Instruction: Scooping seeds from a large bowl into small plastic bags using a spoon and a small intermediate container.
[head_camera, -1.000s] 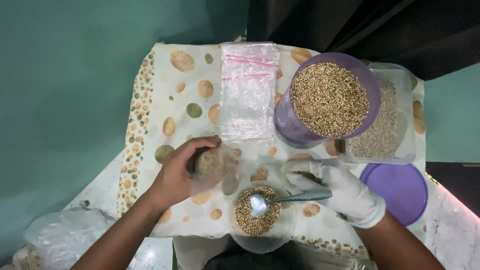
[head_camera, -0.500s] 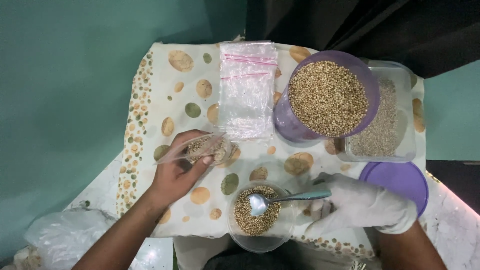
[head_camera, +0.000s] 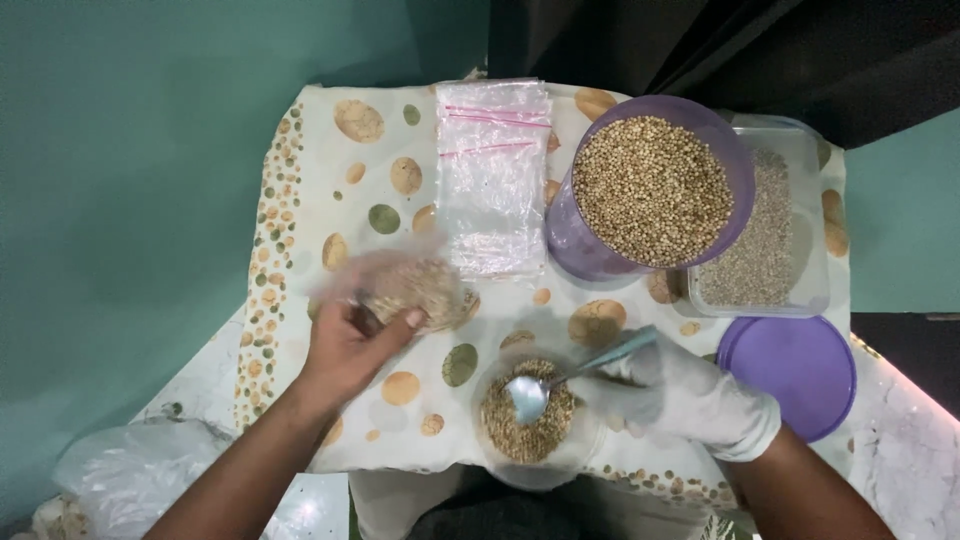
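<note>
Left hand (head_camera: 350, 345) curled around blurred seed bag (head_camera: 405, 285), gloved right hand (head_camera: 680, 395) pinching spoon (head_camera: 560, 382) over seed bowl (head_camera: 528, 412)

A home packing corner is suggested: a spotted tablecloth (head_camera: 330, 180) is spread, teal walls (head_camera: 130, 150) seen at nine o'clock, seed tubs (head_camera: 650, 190) at one.

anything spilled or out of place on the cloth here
No spill shows on the spotted cloth. The seeds sit inside the purple tub, clear box and small cup. Only the filled bag in the left hand is blurred.
</note>
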